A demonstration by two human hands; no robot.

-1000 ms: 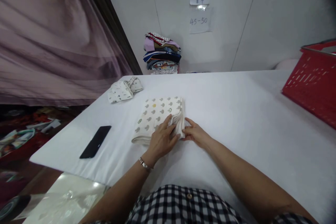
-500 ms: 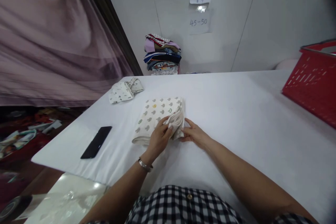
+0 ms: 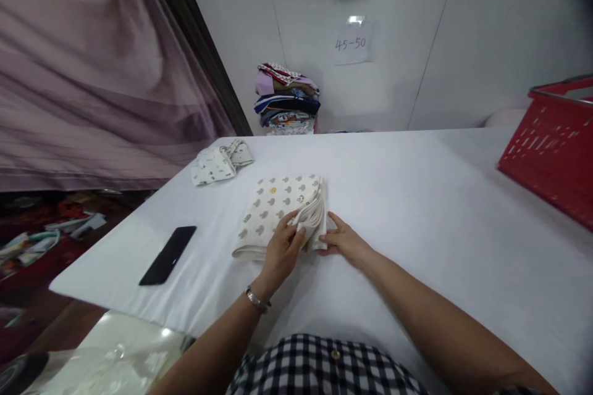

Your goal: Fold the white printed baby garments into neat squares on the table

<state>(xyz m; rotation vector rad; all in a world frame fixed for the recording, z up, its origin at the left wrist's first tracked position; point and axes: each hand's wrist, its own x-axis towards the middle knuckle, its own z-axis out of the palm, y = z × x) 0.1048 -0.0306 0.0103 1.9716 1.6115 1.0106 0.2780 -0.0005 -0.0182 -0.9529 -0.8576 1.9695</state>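
Observation:
A folded cream cloth (image 3: 273, 202) printed with grey tree-like shapes and a few coloured figures lies on the white table (image 3: 417, 210). My left hand (image 3: 283, 247) pinches the cloth's layered edge near its front right corner, lifting part of it back. At the right side, my right hand (image 3: 343, 239) grips the lower layer between thumb and fingers. Several layers show bunched between the two hands. The fingertips under the cloth are partly hidden.
A black phone (image 3: 167, 255) lies at the left. Behind it sits a small patterned cloth bundle (image 3: 214, 165). A stack of folded clothes (image 3: 287, 102) stands by the wall. At the right is a red basket (image 3: 551, 148). A pink curtain (image 3: 92, 62) hangs on the left.
Both hands keep their hold on the cloth with hardly any movement. The view has tilted slightly, and the upper paper on the wall now appears folded or curled up.

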